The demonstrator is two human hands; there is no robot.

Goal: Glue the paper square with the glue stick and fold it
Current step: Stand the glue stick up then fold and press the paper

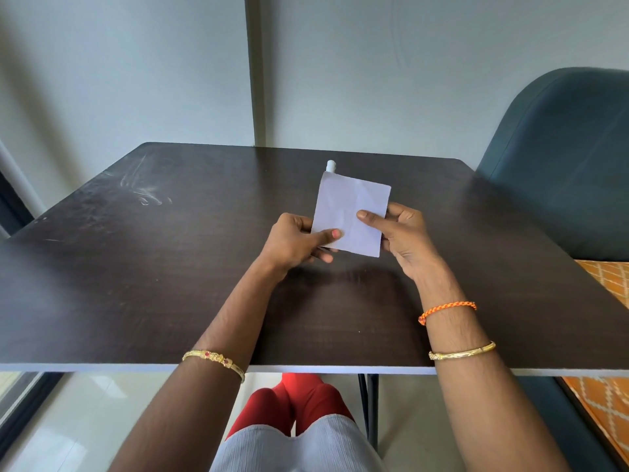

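Paper square (pixel 354 212) pinched at its side edges by left hand (pixel 294 241) and right hand (pixel 401 233) above table (pixel 136 267).

Pale lilac paper square (pixel 352 216), dark-brown table (pixel 170 267)

This looks like a room in a home. A dark wood-grain table (pixel 170 267) on thin metal legs stands against a plain pale wall (pixel 374 80). At three o'clock sits a teal upholstered chair (pixel 561 172), beside orange patterned fabric (pixel 606 284). Glossy cream floor tiles (pixel 85 420) show at seven o'clock.
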